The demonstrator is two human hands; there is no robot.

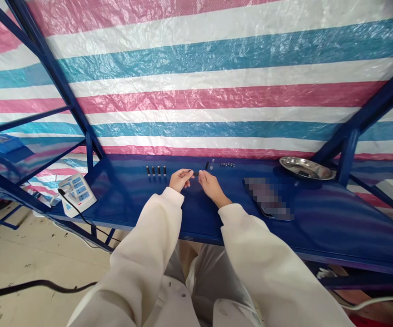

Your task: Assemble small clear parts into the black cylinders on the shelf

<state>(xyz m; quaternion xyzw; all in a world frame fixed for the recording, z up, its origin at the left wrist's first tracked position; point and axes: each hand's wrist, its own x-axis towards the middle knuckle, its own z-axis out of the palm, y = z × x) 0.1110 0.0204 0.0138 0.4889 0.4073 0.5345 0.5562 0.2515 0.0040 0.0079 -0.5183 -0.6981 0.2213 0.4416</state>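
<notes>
Over the middle of the blue table [114, 200], both my hands meet at a small dark stick-like piece [196, 173]. My left hand [181, 178] pinches its left end, and the fingers of my right hand [210, 183] are closed on its right end. Its exact kind is too small to make out. Behind my right hand stand a black cylinder [207, 165] and a small clear piece [212, 164]. A row of small black cylinders with pale ends [158, 170] stands left of my left hand. Several tiny shiny metal parts [227, 165] lie in a row to the right.
A round metal dish [305, 168] sits at the back right, with a blurred-out phone-like slab [267, 198] nearer me. At the left edge is a white power strip [77, 194] with a black cable. Blue frame posts [349, 156] rise before a striped sheet [216, 97].
</notes>
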